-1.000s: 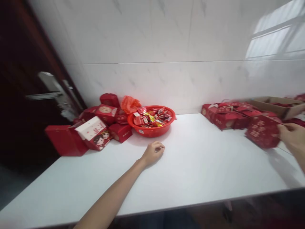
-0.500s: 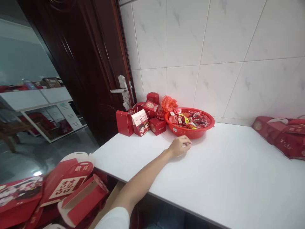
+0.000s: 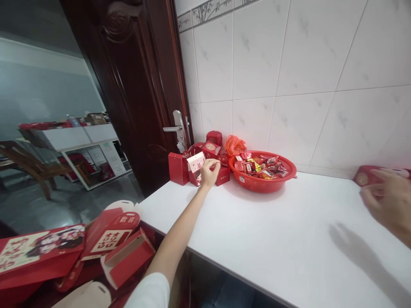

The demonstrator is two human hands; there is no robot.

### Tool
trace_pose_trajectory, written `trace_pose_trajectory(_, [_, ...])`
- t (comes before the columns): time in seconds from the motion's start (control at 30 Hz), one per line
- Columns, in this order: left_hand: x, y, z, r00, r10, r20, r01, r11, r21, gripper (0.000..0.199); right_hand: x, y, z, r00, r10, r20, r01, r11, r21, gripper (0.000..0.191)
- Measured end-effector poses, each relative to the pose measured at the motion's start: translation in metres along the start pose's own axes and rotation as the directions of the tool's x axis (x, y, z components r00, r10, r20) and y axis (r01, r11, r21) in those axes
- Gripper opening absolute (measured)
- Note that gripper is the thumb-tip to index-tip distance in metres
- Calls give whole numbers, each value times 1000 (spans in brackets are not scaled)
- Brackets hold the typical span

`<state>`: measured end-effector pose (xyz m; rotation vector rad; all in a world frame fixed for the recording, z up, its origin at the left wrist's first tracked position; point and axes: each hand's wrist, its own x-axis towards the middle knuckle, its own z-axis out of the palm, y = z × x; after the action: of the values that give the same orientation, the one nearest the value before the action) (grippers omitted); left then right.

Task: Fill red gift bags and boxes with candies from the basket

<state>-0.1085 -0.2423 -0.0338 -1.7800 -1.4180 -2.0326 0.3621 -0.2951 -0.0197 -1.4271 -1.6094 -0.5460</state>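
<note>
My left hand [image 3: 210, 172] is in front of the stacked red gift boxes, partly covering a pink-and-white gift box [image 3: 194, 166] with a cartoon couple. Its fingers are curled together, and whatever they may hold is hidden. Beside it stands a red plastic basket [image 3: 263, 186] of wrapped candies [image 3: 261, 166]. At the right edge my right hand [image 3: 390, 199], blurred, hovers above the table with thumb and fingers apart. It overlaps red boxes [image 3: 366, 174] behind it; I see nothing in its grasp.
A white table [image 3: 272, 239] runs along the tiled wall. Opened red boxes [image 3: 112, 244] are heaped at the lower left, below the table's edge. An orange-red plastic bag [image 3: 235, 145] lies behind the basket. A dark door [image 3: 144, 85] stands open at left.
My left hand has moved from in front of the basket left to the gift boxes. My right hand has come into view at the right. The view has shifted slightly.
</note>
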Motion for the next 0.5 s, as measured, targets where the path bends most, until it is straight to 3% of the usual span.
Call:
trace_pose_trajectory(0.1, [25, -7, -24, 997, -20, -81, 23, 999, 47, 11, -16, -37, 21, 980, -177, 96, 166, 979, 119, 32])
trace_pose_trajectory(0.2, [50, -8, -46, 978, -77, -196, 113, 977, 182, 14, -46, -80, 39, 910, -396, 119, 356, 897, 262, 35])
trace_pose_trajectory(0.3, [74, -10, -66, 946, -160, -282, 263, 887, 379, 26, -80, -118, 49, 796, -596, 101, 525, 765, 373, 37])
trace_pose_trajectory(0.43, [97, -20, -85, 864, -387, -323, 502, 621, 602, 42, -117, -161, 46, 633, -749, 196, 565, 620, 544, 38])
trace_pose_trajectory(0.5, [101, -28, -91, 839, -451, -306, 531, 552, 642, 42, -129, -184, 42, 480, -836, 265, 550, 522, 652, 48])
